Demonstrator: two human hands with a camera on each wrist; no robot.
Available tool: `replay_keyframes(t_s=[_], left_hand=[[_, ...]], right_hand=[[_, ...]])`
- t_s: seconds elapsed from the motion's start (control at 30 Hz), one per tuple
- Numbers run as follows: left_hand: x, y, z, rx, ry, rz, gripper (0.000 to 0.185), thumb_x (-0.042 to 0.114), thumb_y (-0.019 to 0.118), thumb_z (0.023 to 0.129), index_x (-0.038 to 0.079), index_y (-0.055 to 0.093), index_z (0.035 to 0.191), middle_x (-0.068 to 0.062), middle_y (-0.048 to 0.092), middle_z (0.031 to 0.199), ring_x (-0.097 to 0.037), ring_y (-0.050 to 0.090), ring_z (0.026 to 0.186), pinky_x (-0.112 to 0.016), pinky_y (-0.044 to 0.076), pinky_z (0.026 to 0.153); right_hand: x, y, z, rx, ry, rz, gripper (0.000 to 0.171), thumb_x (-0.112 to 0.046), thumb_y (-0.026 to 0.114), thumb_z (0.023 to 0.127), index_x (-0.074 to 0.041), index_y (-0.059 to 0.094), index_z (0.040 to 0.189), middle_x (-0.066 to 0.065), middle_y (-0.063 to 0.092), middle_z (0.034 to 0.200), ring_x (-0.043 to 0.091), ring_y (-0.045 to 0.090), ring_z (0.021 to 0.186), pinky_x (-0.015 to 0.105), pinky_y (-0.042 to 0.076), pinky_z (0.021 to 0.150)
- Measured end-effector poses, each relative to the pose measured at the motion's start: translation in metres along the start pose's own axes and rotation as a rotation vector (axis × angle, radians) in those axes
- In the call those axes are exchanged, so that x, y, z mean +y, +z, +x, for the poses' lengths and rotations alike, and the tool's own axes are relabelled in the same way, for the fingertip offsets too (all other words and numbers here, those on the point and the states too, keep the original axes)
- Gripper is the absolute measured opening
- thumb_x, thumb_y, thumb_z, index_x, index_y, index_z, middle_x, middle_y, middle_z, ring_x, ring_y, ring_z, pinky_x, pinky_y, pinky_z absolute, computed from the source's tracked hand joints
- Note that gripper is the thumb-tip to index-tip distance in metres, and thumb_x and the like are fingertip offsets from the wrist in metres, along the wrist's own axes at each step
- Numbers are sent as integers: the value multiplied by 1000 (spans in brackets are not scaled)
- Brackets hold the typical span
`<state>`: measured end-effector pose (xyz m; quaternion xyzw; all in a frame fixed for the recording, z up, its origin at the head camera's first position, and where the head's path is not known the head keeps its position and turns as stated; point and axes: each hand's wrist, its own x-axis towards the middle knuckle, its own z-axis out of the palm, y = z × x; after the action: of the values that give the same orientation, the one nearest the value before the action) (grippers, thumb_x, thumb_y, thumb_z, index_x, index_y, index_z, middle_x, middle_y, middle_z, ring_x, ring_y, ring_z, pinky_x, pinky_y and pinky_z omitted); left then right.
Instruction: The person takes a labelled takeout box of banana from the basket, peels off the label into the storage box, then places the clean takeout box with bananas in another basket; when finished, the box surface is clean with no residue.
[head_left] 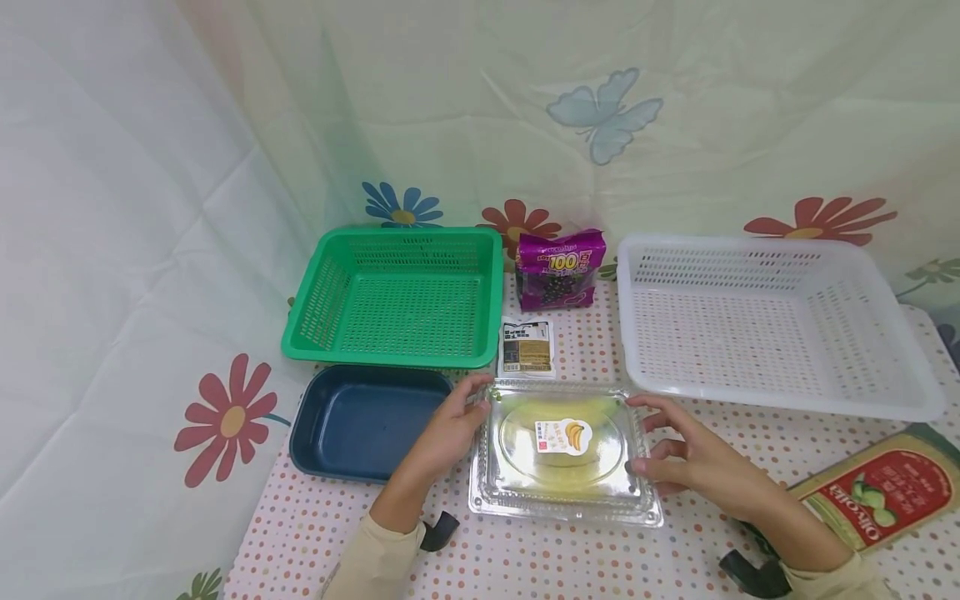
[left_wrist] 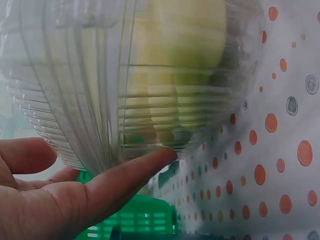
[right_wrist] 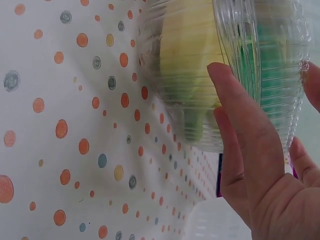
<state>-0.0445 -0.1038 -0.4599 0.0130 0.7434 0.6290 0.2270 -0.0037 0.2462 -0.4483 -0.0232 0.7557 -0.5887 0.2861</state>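
Note:
A clear plastic clamshell box (head_left: 564, 452) with yellow-green bananas inside and a banana sticker on its lid lies on the dotted tablecloth (head_left: 570, 558) in front of me. My left hand (head_left: 467, 403) touches its left side with fairly straight fingers. In the left wrist view the thumb of the left hand (left_wrist: 102, 181) presses the ribbed wall of the box (left_wrist: 150, 75). My right hand (head_left: 658, 447) rests its spread fingers against the box's right edge. In the right wrist view one straight finger of the right hand (right_wrist: 250, 150) lies along the box (right_wrist: 200, 65).
A green basket (head_left: 397, 292) stands at the back left, with a dark blue tray (head_left: 352, 421) in front of it. A white basket (head_left: 765, 325) stands at the back right. A purple snack bag (head_left: 559, 268) and a small packet (head_left: 527, 347) lie between them. An olive oil bottle (head_left: 881, 492) lies at the right.

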Motion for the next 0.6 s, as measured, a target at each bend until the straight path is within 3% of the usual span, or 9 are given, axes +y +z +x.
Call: replay_keyframes(t_s=[0.6], left_hand=[[-2, -1, 8, 17, 12, 16, 47, 12, 46, 108, 13, 40, 154, -11, 31, 165, -42, 33, 149, -60, 31, 119]], right_hand=[[4, -1, 6, -7, 9, 10, 88, -16, 78, 91, -20, 22, 158, 31, 24, 146, 20, 63, 93, 45, 62, 73]])
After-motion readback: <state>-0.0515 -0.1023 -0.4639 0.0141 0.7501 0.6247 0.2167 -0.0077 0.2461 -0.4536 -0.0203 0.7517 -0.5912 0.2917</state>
